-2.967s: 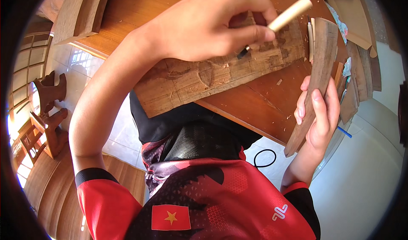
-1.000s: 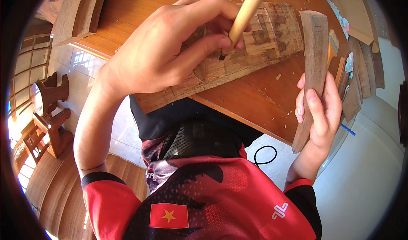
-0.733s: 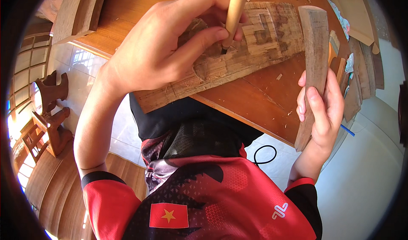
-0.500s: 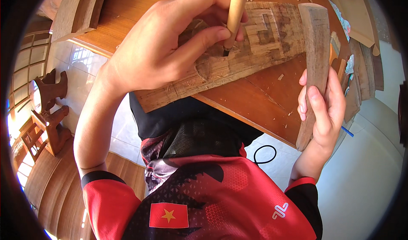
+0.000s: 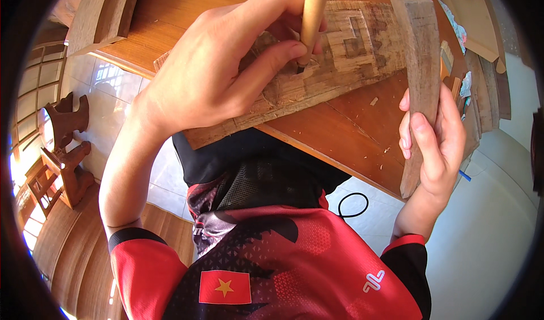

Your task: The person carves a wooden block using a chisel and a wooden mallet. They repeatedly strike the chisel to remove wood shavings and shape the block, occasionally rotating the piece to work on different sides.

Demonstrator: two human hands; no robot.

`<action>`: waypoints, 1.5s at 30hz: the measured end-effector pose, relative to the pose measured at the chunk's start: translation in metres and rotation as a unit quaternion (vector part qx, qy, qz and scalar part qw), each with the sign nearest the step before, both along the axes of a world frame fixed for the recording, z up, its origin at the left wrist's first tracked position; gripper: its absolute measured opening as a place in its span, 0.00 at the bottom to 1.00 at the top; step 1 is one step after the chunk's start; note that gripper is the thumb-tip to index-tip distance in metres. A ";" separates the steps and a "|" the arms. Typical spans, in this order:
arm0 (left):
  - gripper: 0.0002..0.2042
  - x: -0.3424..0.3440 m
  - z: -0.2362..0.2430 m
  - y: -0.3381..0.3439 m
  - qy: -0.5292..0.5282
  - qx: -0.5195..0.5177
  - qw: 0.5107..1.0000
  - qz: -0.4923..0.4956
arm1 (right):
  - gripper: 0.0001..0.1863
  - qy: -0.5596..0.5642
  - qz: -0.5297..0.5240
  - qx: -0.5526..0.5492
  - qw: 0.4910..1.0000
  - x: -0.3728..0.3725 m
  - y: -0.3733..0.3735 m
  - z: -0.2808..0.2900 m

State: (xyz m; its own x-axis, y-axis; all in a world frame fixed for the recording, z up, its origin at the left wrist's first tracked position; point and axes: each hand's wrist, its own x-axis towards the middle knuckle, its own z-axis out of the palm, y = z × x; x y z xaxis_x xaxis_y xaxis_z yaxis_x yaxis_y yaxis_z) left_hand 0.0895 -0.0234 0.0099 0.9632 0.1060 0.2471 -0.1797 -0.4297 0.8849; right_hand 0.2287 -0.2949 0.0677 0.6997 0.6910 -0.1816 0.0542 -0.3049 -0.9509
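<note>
My left hand (image 5: 209, 65) is closed round a chisel (image 5: 313, 20) with a pale wooden handle and a dark lower end. The chisel stands nearly upright over a long carved wooden board (image 5: 340, 65), its tip at or close to the surface; contact is hard to make out. Shallow cut shapes and shavings show on the board, which lies slantwise over the table's near edge. On the right, my right hand (image 5: 433, 133) grips a rough grey-brown wooden mallet (image 5: 419, 54), a thick bar narrowing toward the bottom, raised upright beside the board's right end.
The brown wooden table (image 5: 362, 133) carries scattered chips and shavings. A curved wooden piece (image 5: 105, 17) sits at the far left. A brush (image 5: 446, 59) and several boards (image 5: 487, 88) are at the right. A black cable loop (image 5: 353, 205) hangs below the table edge.
The mallet has risen slightly, its top tilting a little left, and my right hand has shifted slightly right. The chisel and my left hand have moved only a little.
</note>
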 end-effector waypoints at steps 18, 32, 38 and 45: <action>0.12 0.007 -0.002 0.001 0.004 0.008 1.000 -0.013 | 0.31 -0.207 0.149 -0.112 0.960 0.037 0.070 0.046; 0.14 0.000 0.003 -0.010 0.022 -0.012 0.999 0.021 | 0.31 -0.217 0.165 -0.118 0.955 0.035 0.076 0.049; 0.14 -0.003 0.003 -0.011 0.032 -0.037 0.998 0.034 | 0.31 -0.210 0.182 -0.106 0.955 0.035 0.080 0.044; 0.14 -0.006 -0.004 -0.006 0.032 -0.074 0.997 0.014 | 0.31 -0.216 0.182 -0.114 0.952 0.032 0.080 0.048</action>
